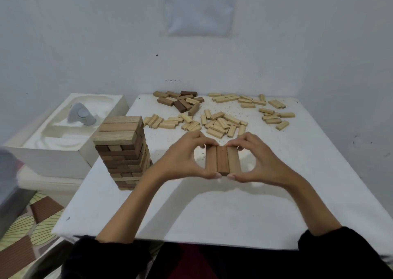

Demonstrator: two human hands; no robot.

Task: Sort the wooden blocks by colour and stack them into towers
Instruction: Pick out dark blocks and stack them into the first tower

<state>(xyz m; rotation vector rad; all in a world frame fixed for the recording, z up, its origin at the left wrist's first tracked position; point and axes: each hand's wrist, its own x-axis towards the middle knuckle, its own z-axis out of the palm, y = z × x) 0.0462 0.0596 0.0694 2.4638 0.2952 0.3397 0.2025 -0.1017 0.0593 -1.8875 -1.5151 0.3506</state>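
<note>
White worktop [212,210]: my left hand [182,161] and right hand [258,161] have fingers clamped on three reddish-brown wooden blocks [222,159], long axes running away from me, right of the tall brown block tower [123,151].

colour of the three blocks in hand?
Brown, reddish-tan, the three blocks; head view.

Three brown blocks [222,160] lie side by side as one flat row, pinched at both ends above the surface. A tall tower of brown blocks [124,151] stands upright to the left, its layers crossing. Further back, a small heap of dark blocks [180,102] lies loose, with many pale blocks [221,122] scattered flat around and right of it.
</note>
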